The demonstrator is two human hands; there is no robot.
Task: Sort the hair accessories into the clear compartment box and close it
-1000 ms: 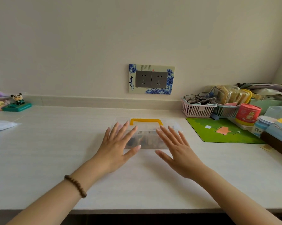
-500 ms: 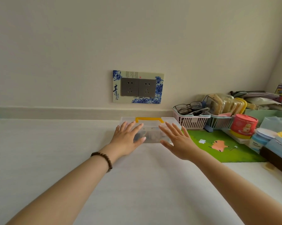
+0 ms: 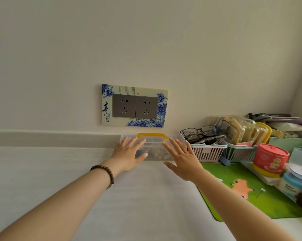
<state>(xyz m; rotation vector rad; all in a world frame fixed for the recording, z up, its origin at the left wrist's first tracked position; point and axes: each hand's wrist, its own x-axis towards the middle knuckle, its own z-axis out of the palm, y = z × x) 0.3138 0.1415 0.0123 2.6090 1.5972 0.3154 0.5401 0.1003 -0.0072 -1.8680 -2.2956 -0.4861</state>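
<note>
1. The clear compartment box now stands at the back edge of the desk, against the low ledge under the wall socket plate; a second ago it sat nearer the middle of the desk, so it has been slid away from the person
2. Its lid looks shut, with the yellow handle lying across the top, and dark and pale hair accessories show dimly through the front wall; which compartments they fill is too blurred to tell
3. The left hand lies flat with fingers spread on the left part of the lid, holding nothing; it has kept this flat pose through the push
4. The right hand is also flat and spread, empty, at the right part of the box; whether the palm touches the lid or hovers just off it cannot be told
5. The box's right end is now just beside the pink basket that holds the glasses, near the back right corner clutter and the green mat
6. No loose accessories show on the desk, so the sorting and closing appear done; the push back reads as putting the box away, and only lifting the hands off seems left
</note>
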